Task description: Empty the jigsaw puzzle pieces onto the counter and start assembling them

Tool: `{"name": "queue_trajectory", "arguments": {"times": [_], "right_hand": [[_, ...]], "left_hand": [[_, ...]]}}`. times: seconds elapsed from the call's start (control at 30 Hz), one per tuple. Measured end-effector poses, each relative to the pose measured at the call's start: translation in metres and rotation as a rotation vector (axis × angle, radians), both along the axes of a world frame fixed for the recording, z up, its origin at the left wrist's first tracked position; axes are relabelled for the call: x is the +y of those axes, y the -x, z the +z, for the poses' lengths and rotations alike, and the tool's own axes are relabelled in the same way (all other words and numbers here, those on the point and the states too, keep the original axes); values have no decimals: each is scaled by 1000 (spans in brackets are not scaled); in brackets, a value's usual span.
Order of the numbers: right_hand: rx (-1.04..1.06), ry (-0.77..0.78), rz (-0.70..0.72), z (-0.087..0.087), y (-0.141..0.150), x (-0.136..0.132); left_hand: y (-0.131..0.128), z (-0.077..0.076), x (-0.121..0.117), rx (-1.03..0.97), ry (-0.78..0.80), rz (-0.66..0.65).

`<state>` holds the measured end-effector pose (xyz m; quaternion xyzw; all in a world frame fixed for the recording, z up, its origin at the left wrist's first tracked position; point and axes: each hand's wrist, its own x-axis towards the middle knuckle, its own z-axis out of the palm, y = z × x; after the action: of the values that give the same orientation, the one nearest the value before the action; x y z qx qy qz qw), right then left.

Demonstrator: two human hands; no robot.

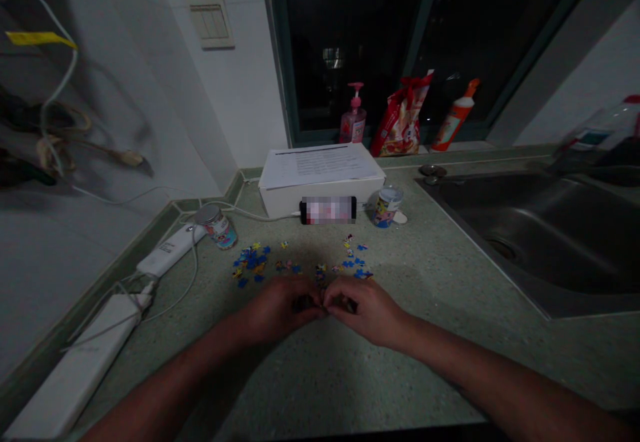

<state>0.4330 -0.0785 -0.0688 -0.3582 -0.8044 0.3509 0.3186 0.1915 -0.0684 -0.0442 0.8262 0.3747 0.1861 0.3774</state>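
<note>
My left hand (290,305) and my right hand (360,309) meet fingertip to fingertip low over the counter. Both are closed in a pinch around small jigsaw puzzle pieces, mostly covered by the fingers. Just beyond the knuckles lie more loose pieces: a blue heap of puzzle pieces (254,259) on the left and a looser group (359,265) on the right. A few yellow and dark pieces (321,270) sit between them. A printed can with a clear top (386,207) stands at the back right, and a similar can (217,227) at the back left.
Behind the pieces, a phone (329,210) on a cable leans against a white box (320,172) topped with a printed sheet. White power strips (170,250) and cords run along the left wall. To the right is a steel sink (545,229). Bottles and a red bag (403,119) line the windowsill.
</note>
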Motion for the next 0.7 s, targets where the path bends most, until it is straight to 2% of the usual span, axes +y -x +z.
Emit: {"name": "queue_trajectory", "arguments": {"times": [0.17, 0.33, 0.53, 0.7], "right_hand": [[-10, -8, -8, -1, 0, -2], [-12, 1, -42, 5, -6, 3], [-57, -79, -142, 5, -20, 18], [-103, -101, -182, 4, -23, 22]], "left_hand": [[1, -2, 1, -28, 19, 49], [13, 0, 15, 26, 48, 214], [51, 2, 52, 176, -85, 450], [89, 3, 77, 287, -70, 648]]}}
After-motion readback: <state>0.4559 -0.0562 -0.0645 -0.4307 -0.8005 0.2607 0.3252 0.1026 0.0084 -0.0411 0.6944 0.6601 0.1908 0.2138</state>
